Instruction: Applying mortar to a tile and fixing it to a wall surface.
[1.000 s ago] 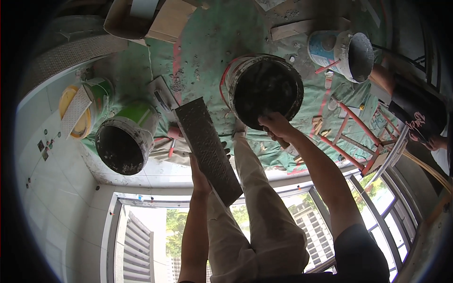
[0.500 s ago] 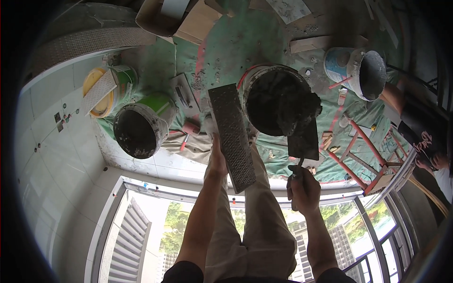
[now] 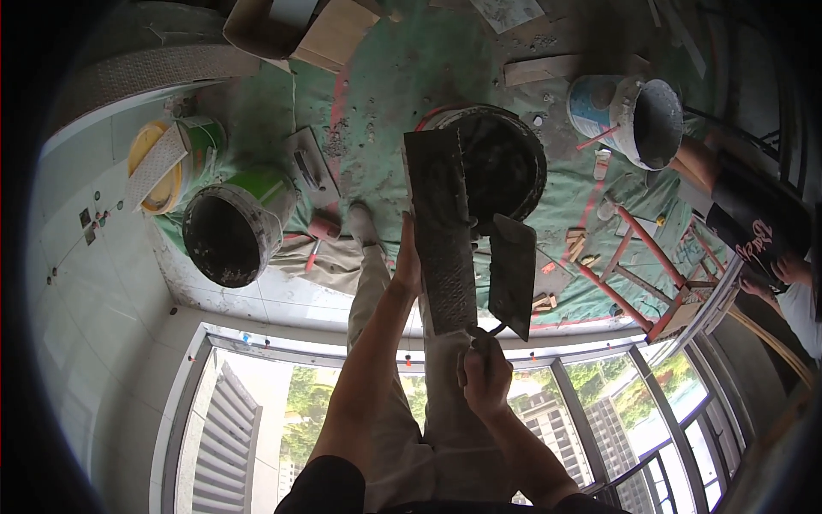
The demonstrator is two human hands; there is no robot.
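Note:
My left hand (image 3: pixel 408 265) grips the long edge of a narrow grey tile (image 3: pixel 450 295), its textured back facing up. Dark wet mortar (image 3: pixel 438 171) covers the far part of that back. In my right hand (image 3: pixel 486 377) is the handle of a trowel (image 3: pixel 512 278), its flat blade tilted close beside the tile's right edge. Only a thin smear of mortar shows on the blade. Beyond both stands a bucket of dark mortar (image 3: pixel 541 176), its left side partly hidden by the tile.
Left lie a grey bucket (image 3: pixel 271 231), a green bucket (image 3: pixel 205 137), a flat float (image 3: pixel 300 176) and a red mallet (image 3: pixel 324 228). At right are another bucket (image 3: pixel 604 103), a red metal stand (image 3: pixel 638 224) and a co-worker's arm (image 3: pixel 698 163). A cardboard box (image 3: pixel 338 34) sits far back.
My right hand has moved left, bringing the trowel beside the tile. The mortar lump has left the blade, and mortar now covers the tile's far part. The tile has shifted right in view.

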